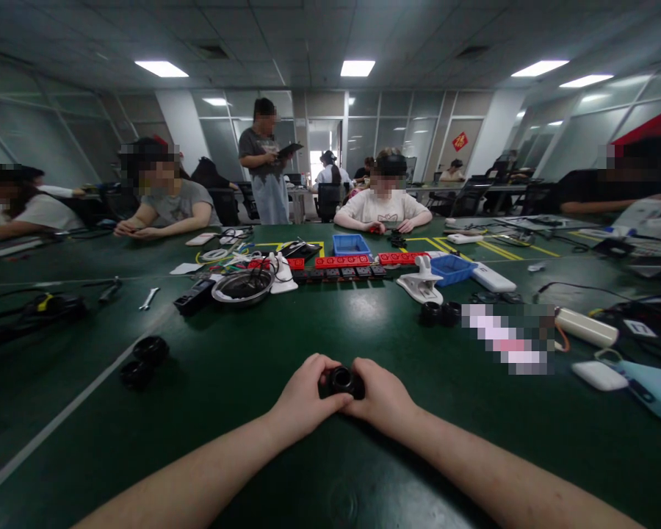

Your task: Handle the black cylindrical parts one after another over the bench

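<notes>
On your green table (236, 345) lie a wrench (149, 298) at left, a blue tray (352, 250) farther off, a white case (600, 375) right.

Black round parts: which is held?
The central black part, held between the left hand and right hand; the left pair and right pair lie untouched.

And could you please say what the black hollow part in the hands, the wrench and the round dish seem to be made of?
Black hollow part: probably plastic, glossy, judging by the highlights around its opening; coated metal is possible. Wrench: likely bare metal, from its silvery look. Round dish: likely polished metal, its silvery rim catching light.
</notes>
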Demonstrator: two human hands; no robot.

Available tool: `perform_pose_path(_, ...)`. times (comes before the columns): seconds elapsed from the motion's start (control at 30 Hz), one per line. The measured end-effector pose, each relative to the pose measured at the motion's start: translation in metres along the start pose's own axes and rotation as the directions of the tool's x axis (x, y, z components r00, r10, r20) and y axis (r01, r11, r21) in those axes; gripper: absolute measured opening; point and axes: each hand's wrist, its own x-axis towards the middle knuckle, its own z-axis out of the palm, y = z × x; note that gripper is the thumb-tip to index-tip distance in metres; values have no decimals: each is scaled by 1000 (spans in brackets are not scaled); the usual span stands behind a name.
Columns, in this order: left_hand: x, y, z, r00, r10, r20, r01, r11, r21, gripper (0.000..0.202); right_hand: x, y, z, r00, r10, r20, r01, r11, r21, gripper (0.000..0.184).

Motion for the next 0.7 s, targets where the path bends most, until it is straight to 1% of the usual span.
perform_pose_path(0.03,0,-1,0,1000,6,0,-6,1000,2,28,-1,0,0,1000,-20,-14,20,1000,4,34)
perform_pose_path(0.1,0,-2,-2,999,40,29,-40,999,0,30,-2,1,-3,995,-101,6,100,993,65,41)
perform_pose_path(0.2,1,-3,-8,986,128,109,-127,992,-21,34,-3,7,-13,965,-246,88,225,953,204,58)
perform_pose_path(0.3,1,-2,-13,966,190,174,-184,982,-46,35,-1,13,-20,930,-322,176,256,913,317,59)
perform_pose_path(0.4,0,-2,-15,954,227,196,-215,973,-81,35,0,17,-21,917,-330,223,232,898,373,51)
perform_pose_path(0.5,0,-3,-17,946,260,195,-240,963,-121,42,1,17,-19,929,-294,227,207,917,341,43)
perform_pose_path(0.6,1,-4,-17,944,267,194,-243,960,-136,49,2,16,-20,937,-268,224,190,929,318,37)
perform_pose_path(0.7,2,-5,-17,947,253,197,-234,965,-116,45,2,15,-22,935,-263,240,184,934,307,31)
